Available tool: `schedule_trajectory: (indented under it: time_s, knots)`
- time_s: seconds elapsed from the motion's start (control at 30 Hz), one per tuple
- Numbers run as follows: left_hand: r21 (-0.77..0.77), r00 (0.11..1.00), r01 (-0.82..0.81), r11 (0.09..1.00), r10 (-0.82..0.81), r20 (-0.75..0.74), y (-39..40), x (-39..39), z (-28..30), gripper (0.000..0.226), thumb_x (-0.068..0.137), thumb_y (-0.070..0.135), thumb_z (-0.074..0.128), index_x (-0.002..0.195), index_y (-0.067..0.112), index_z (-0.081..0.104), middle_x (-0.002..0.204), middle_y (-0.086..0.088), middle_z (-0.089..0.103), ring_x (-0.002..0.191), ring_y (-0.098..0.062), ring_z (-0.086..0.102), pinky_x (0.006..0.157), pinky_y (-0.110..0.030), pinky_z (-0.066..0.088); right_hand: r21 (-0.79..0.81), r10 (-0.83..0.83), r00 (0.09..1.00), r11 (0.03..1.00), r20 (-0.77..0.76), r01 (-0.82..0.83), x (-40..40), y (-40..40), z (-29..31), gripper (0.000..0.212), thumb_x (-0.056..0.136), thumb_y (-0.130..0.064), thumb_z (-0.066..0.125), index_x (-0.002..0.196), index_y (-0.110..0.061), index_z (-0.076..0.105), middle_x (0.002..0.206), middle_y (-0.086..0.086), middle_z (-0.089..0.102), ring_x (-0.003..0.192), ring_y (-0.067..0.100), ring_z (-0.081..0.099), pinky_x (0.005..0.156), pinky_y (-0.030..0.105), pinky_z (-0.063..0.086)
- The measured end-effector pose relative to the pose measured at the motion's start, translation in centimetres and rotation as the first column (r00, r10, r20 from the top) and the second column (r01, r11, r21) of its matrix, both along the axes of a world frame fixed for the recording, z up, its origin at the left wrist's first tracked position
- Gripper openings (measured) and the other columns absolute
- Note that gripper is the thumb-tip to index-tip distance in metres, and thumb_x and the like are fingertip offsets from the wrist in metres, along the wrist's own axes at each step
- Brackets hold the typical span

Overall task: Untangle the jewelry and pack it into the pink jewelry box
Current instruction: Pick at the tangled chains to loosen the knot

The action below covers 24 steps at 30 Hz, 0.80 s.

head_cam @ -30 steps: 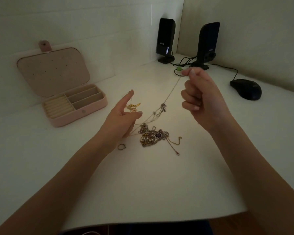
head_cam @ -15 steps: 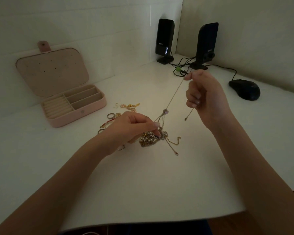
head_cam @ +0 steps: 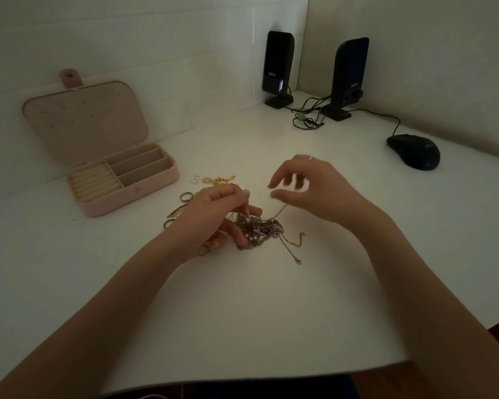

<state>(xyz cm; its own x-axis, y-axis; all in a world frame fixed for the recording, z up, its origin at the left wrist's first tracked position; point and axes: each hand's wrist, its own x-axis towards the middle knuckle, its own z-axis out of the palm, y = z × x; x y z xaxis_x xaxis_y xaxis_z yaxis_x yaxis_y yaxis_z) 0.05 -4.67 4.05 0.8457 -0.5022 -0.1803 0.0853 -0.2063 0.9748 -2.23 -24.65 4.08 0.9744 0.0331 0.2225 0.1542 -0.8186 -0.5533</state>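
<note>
Pinching fine chain, the left hand (head_cam: 213, 214) rests on the tangled jewelry (head_cam: 261, 230) mid-tabletop; the right hand (head_cam: 308, 188) hovers just beyond it, fingers loosely spread, blurred. Toward the tabletop's left edge, the pink jewelry box (head_cam: 121, 180) lies open. Speaker (head_cam: 277, 69) lettering is unreadable.

Small logos on left speaker (head_cam: 277, 64) & right speaker (head_cam: 350, 73), too blurry to read.

Pink jewelry box (head_cam: 144, 194), purple-stoned gold tangle (head_cam: 260, 230), black speakers (head_cam: 277, 67) and mouse (head_cam: 414, 151)
</note>
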Motion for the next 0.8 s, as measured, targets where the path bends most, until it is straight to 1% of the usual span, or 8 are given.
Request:
schedule_trajectory:
  time_s: [0.1, 0.2, 0.27, 0.47, 0.63, 0.7, 0.77, 0.8]
  knots:
    - [-0.044, 0.999, -0.042, 0.998, 0.043, 0.025, 0.1, 0.1, 0.1, 0.027, 0.098, 0.025, 0.050, 0.077, 0.008, 0.055, 0.096, -0.003, 0.074, 0.040, -0.017, 0.058, 0.031, -0.014, 0.023, 0.090, 0.167, 0.985, 0.983, -0.048, -0.162, -0.3, 1.9, -0.3, 0.024, 0.075, -0.040, 0.075, 0.091, -0.030, 0.060, 0.089, -0.009, 0.060, 0.080, 0.010, 0.054, 0.074, 0.031, 0.050]
    - [-0.074, 0.997, -0.057, 0.996, 0.060, 0.041, 0.2, 0.2, 0.3, 0.029, 0.098, 0.025, 0.049, 0.075, 0.009, 0.057, 0.099, -0.005, 0.073, 0.039, -0.017, 0.057, 0.031, -0.014, 0.024, 0.157, 0.133, 0.989, 0.980, -0.070, -0.121, 0.0, 2.9, -1.3, 0.045, 0.070, -0.039, 0.081, 0.096, -0.029, 0.046, 0.092, -0.012, 0.058, 0.079, 0.011, 0.056, 0.070, 0.031, 0.051]
    - [-0.111, 0.998, -0.058, 0.992, 0.062, 0.028, 0.3, 0.3, 0.3, 0.028, 0.098, 0.025, 0.049, 0.076, 0.010, 0.056, 0.099, -0.008, 0.074, 0.039, -0.017, 0.056, 0.032, -0.013, 0.025, 0.222, 0.108, 0.989, 0.971, -0.102, -0.083, 0.1, 3.1, -1.8, 0.049, 0.070, -0.039, 0.082, 0.097, -0.026, 0.043, 0.088, -0.013, 0.059, 0.072, 0.007, 0.057, 0.067, 0.029, 0.051]
    - [-0.190, 0.997, -0.070, 0.979, 0.074, 0.012, 0.4, 0.2, 0.6, 0.028, 0.099, 0.024, 0.048, 0.077, 0.009, 0.057, 0.096, -0.008, 0.074, 0.038, -0.016, 0.055, 0.033, -0.016, 0.023, 0.325, 0.131, 0.991, 0.939, -0.025, -0.116, 0.6, 3.6, -2.0, 0.022, 0.077, -0.023, 0.079, 0.074, -0.028, 0.057, 0.076, -0.010, 0.063, 0.069, 0.011, 0.056, 0.066, 0.025, 0.045]
    - [-0.229, 0.991, -0.131, 0.965, 0.136, 0.007, 0.4, 0.4, 0.6, 0.025, 0.098, 0.024, 0.049, 0.078, 0.009, 0.055, 0.084, -0.003, 0.074, 0.036, -0.015, 0.054, 0.032, -0.012, 0.023, 0.431, 0.195, 0.981, 0.886, -0.014, -0.170, 0.4, 3.0, -1.4, 0.008, 0.079, -0.024, 0.077, 0.084, -0.022, 0.071, 0.076, -0.003, 0.071, 0.069, 0.014, 0.057, 0.067, 0.021, 0.044]
    - [-0.238, 0.990, -0.132, 0.962, 0.140, 0.019, 0.3, 0.4, 0.6, 0.019, 0.094, 0.022, 0.055, 0.078, 0.012, 0.056, 0.080, -0.002, 0.074, 0.036, -0.014, 0.054, 0.032, -0.012, 0.023, 0.459, 0.205, 0.979, 0.870, -0.009, -0.179, 0.4, 3.0, -1.3, 0.009, 0.080, -0.022, 0.077, 0.085, -0.015, 0.073, 0.079, 0.006, 0.072, 0.070, 0.016, 0.060, 0.069, 0.026, 0.047]
    - [-0.233, 0.987, -0.128, 0.964, 0.148, 0.069, 0.3, 0.5, 0.5, 0.011, 0.085, 0.020, 0.065, 0.080, 0.015, 0.056, 0.075, -0.002, 0.072, 0.037, -0.013, 0.054, 0.032, -0.012, 0.023, 0.488, 0.216, 0.976, 0.854, -0.019, -0.180, 0.4, 2.9, -1.0, 0.008, 0.080, -0.020, 0.076, 0.084, -0.014, 0.073, 0.085, 0.014, 0.072, 0.076, 0.027, 0.065, 0.075, 0.037, 0.051]
    - [-0.233, 0.983, -0.127, 0.964, 0.153, 0.097, 0.3, 0.5, 0.4, 0.016, 0.078, 0.021, 0.070, 0.081, 0.015, 0.055, 0.072, -0.002, 0.071, 0.038, -0.012, 0.054, 0.032, -0.013, 0.023, 0.509, 0.228, 0.973, 0.841, -0.024, -0.184, 0.3, 2.9, -0.9, 0.006, 0.081, -0.019, 0.074, 0.084, -0.014, 0.073, 0.086, 0.015, 0.073, 0.077, 0.029, 0.065, 0.077, 0.038, 0.052]
